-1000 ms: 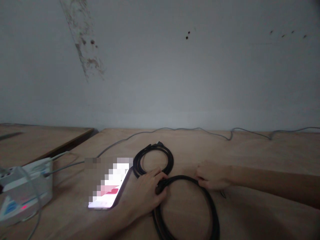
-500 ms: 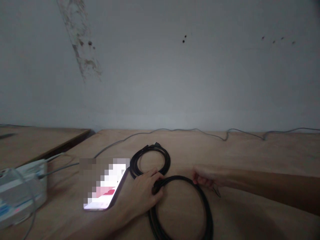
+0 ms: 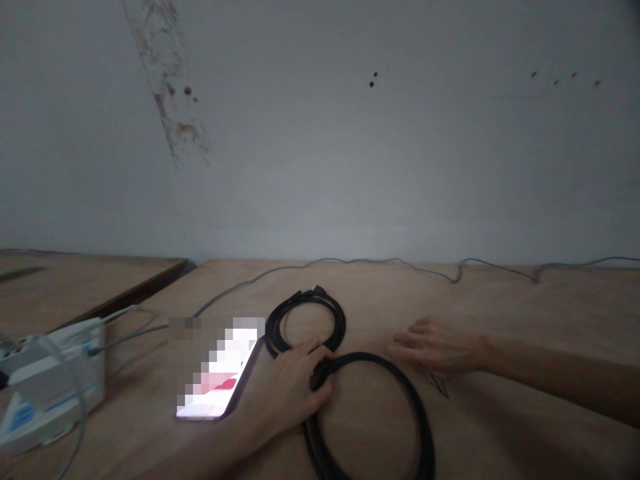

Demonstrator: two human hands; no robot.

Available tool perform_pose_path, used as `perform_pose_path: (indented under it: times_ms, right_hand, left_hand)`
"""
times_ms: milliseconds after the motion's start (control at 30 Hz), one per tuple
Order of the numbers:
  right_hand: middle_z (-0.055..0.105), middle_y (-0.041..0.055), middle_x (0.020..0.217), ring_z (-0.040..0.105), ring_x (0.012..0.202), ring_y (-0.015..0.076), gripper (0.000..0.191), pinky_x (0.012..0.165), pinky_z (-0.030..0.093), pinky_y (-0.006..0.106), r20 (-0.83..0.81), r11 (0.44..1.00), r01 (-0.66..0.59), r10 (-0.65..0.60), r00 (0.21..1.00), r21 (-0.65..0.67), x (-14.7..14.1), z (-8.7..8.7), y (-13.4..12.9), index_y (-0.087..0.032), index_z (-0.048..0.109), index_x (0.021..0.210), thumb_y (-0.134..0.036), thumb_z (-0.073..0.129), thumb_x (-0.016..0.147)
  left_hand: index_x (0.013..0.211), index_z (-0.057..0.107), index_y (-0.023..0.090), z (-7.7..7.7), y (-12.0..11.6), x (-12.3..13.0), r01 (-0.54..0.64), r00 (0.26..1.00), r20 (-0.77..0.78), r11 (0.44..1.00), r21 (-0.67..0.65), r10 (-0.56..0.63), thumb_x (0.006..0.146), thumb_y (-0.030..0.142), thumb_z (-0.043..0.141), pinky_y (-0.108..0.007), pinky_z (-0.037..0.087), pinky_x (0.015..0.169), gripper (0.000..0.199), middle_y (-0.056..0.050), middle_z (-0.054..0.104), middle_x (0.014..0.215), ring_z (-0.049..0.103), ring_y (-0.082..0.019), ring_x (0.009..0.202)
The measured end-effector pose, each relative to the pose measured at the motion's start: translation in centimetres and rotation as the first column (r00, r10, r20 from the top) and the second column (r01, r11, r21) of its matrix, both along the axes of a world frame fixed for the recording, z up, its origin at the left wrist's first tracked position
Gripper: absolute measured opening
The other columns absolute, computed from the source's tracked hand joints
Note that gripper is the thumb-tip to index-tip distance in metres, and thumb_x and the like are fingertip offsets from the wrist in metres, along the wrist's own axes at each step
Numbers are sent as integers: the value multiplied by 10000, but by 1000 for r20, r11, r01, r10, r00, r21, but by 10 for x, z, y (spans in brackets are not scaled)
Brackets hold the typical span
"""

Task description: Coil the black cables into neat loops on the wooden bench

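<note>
My left hand (image 3: 300, 380) is closed around a bundled part of a black cable (image 3: 425, 427), thumb below and fingers above. This cable lies on the wooden table in a large loop that runs out of the bottom edge. To the right of the loop, my right hand (image 3: 425, 343) is low over the table with fingers stretched out toward it, apparently holding nothing. Beneath its wrist side, a small thin dark wire piece (image 3: 440, 385) pokes out. A second coiled black cable (image 3: 340, 320), plug end (image 3: 318, 291) at its top, lies just beyond my left fingers.
A lit phone (image 3: 225, 393), partly pixelated, lies left of my left hand. Farther left stands a white power strip (image 3: 95, 360) with plugs and cords. A thin grey cord (image 3: 280, 268) runs along the wall (image 3: 320, 167). A gap (image 3: 145, 290) separates two tabletops.
My right hand has come off the loop's upper right edge, rising slightly, and its fingers have straightened. My left hand keeps its grip. The whole view has shifted slightly.
</note>
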State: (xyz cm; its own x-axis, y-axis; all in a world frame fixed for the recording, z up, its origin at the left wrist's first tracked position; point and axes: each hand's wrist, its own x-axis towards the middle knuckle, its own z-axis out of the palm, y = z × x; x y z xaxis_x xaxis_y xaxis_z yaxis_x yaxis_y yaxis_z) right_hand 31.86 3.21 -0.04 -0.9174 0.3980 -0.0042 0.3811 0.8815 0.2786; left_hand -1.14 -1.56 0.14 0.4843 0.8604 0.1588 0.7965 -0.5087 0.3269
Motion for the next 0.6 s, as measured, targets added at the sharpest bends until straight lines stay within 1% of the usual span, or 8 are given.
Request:
perform_pose_path:
  times_ms: [67, 133, 200, 267, 333, 467, 533, 600]
  right_hand:
    - [690, 194, 1212, 683, 832, 247, 498, 711, 483, 356, 1, 991, -106, 106, 994, 76, 4, -12, 4, -172, 484, 1464, -159, 503, 967]
    - [687, 199, 1240, 686, 847, 256, 453, 711, 491, 370, -12, 979, -155, 158, 987, 130, 6, -22, 8, -163, 522, 1433, -147, 462, 984]
    - [706, 194, 1197, 686, 830, 258, 412, 708, 496, 378, -18, 972, -186, 191, 981, 146, 4, -26, 10, -151, 569, 1383, -146, 452, 988]
    - [723, 180, 1132, 682, 818, 254, 374, 711, 496, 374, -20, 970, -201, 205, 979, 135, 0, -24, 10, -153, 607, 1331, -146, 472, 982]
    - [728, 158, 1072, 676, 826, 244, 333, 721, 489, 359, -13, 979, -175, 178, 984, 105, -6, -18, 9, -175, 636, 1276, -143, 491, 979]
    - [717, 97, 952, 663, 821, 229, 252, 689, 463, 323, 69, 999, -43, 42, 997, 11, -17, -5, 5, -199, 653, 1188, -156, 532, 971]
    - [708, 97, 985, 661, 854, 247, 286, 678, 458, 324, 95, 999, 4, 1, 995, -47, -24, 0, 4, -201, 638, 1193, -171, 609, 910]
    - [707, 110, 1008, 663, 874, 268, 378, 688, 463, 338, 90, 991, 62, -52, 995, -117, -30, 3, 1, -198, 628, 1215, -167, 651, 839]
  left_hand:
    - [1130, 664, 282, 1, -1, 0, -1, 1000, -4, 1000, 6, 1, 840, 270, 587, -358, 508, 897, 300, -14, 663, 1168, 669, -238, 1013]
    - [1123, 669, 282, 3, -1, 1, -1, 1000, -10, 1000, -3, 1, 849, 276, 582, -360, 509, 902, 287, -19, 664, 1180, 668, -243, 1030]
    - [1115, 676, 280, 5, -2, 2, -4, 1000, -21, 1000, -18, 4, 852, 278, 581, -364, 510, 901, 280, -26, 665, 1185, 667, -249, 1043]
    - [1119, 677, 279, 5, -2, 2, -5, 1000, -30, 1000, -22, 4, 854, 277, 580, -363, 511, 898, 282, -28, 667, 1179, 667, -251, 1047]
    - [1127, 673, 280, 4, -1, 2, -6, 999, -32, 1000, -7, 6, 859, 290, 578, -359, 514, 888, 285, -27, 664, 1180, 668, -252, 1038]
    - [1138, 669, 273, 0, 0, 1, -3, 1000, -30, 1000, 1, 3, 860, 300, 585, -362, 512, 906, 291, -32, 658, 1185, 665, -252, 1043]
    - [1136, 667, 269, -1, 1, 1, -1, 1000, -26, 1000, 0, 1, 857, 293, 590, -361, 507, 917, 290, -33, 659, 1181, 662, -250, 1049]
    - [1141, 663, 271, -1, 0, 1, -5, 1000, -25, 1000, 8, 6, 860, 295, 587, -364, 509, 910, 293, -30, 657, 1190, 664, -249, 1038]
